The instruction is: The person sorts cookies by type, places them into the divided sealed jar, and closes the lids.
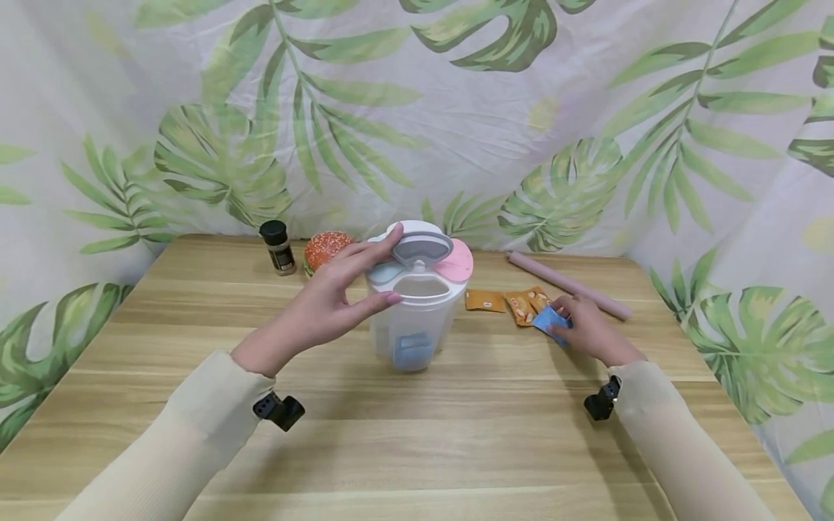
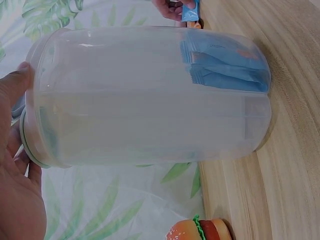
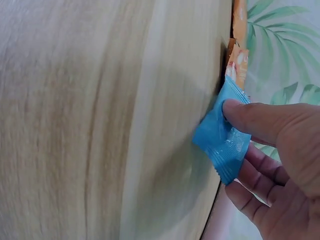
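A clear lidded container (image 1: 417, 318) stands upright on the table, its lid in white, grey and pink sections. One grey flap (image 1: 422, 250) is raised over an opening. My left hand (image 1: 332, 293) holds the lid, thumb at the front rim and fingers by the raised flap. Low inside the container, blue packets (image 2: 225, 62) show through the wall. On the right, my right hand (image 1: 589, 329) pinches a small blue packet (image 3: 222, 132) between thumb and fingers. Orange packets (image 1: 521, 305) lie just beside it; one of them is partly behind the blue packet.
A toy hamburger (image 1: 327, 250) sits behind the left hand, with a black-capped spice jar (image 1: 279, 250) to its left. Behind the right hand lies a mauve rod (image 1: 567, 284). A leaf-patterned cloth (image 1: 482, 130) hangs behind the wooden table (image 1: 423, 441).
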`<state>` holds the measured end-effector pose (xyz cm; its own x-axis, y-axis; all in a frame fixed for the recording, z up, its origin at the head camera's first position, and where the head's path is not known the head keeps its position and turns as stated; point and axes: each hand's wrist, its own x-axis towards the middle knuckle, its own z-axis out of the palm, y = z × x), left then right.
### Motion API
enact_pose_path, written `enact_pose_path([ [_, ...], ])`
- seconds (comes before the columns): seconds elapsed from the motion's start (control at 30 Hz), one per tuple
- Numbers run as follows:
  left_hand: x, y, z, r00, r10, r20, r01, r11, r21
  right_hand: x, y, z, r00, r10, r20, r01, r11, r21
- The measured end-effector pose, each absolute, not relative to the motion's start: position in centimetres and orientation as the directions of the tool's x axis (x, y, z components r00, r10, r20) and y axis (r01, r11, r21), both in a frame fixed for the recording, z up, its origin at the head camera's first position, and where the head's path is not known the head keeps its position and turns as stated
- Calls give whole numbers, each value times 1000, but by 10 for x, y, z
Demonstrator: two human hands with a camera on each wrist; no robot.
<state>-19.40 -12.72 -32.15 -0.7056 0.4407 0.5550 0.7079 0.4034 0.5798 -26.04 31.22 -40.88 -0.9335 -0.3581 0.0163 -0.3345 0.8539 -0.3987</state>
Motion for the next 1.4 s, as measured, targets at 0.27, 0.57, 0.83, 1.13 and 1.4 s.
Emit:
enact_pose_path([
  [0.27, -193, -127, -321, -704, 440, 558, 710, 405, 576, -255, 320, -401, -931, -360, 63, -349, 826, -443],
  [0.57, -192, -128, -321, -707, 435, 558, 707, 405, 580, -250, 319, -387, -924, -373, 87, -370, 807, -460],
  [0.83, -192, -128, -321, -717, 435, 544, 695, 400, 597, -242, 300, -367, -908, -338, 248, -419, 765, -490],
  [1.13, -192, -127, -321, -710, 429, 558, 703, 396, 590, -220, 243, -314, -849, -303, 433, -529, 481, -699],
  [1.4, -192, -127, -321, -712, 427, 558, 702, 401, 589, -198, 198, -279, -723, -333, 605, -690, 320, -649],
])
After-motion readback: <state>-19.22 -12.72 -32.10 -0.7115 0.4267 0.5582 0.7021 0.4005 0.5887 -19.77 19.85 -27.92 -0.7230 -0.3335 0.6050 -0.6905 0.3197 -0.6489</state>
